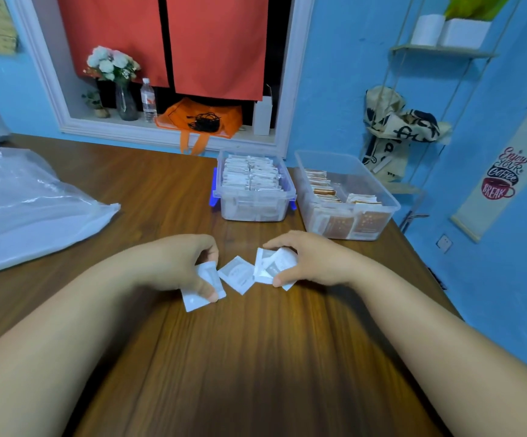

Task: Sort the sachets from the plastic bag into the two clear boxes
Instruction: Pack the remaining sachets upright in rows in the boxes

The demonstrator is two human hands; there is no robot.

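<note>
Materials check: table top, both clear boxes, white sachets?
table: wood or wood-look laminate, semi-gloss; grain streaks, soft sheen. left box and right box: clear rigid plastic; contents show through the walls. white sachets: matte paper or film, likely; too blurred to settle.

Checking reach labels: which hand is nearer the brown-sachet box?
Right. The right hand sits just in front of the brown-sachet box; the left hand is farther left.

White sachets (236, 274) lay on the brown wood-grain surface (256, 357); one clear box (255, 187) had blue latches, the other (345, 197) held orange-brown packets.
</note>
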